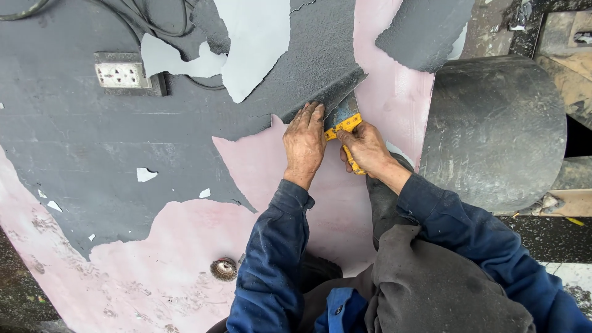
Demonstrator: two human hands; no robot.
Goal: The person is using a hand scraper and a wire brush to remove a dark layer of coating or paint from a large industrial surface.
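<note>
socket (121,74) left of hands, drum (493,129) right, wire brush (223,269) below

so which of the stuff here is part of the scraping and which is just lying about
In use:
- scraper, yellow handle, in right hand
- lifted grey paint flap, under left hand
- pink surface bared beneath

Lying about:
- wire cup brush
- power strip and cable
- dark drum

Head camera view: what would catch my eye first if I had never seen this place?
Probably the two bare hands at centre: the right hand grips a yellow-handled scraper whose blade sits under a lifted edge of dark grey coating, and the left hand presses beside it. Around them lies a bare pink surface, with a white power strip upper left.
</note>
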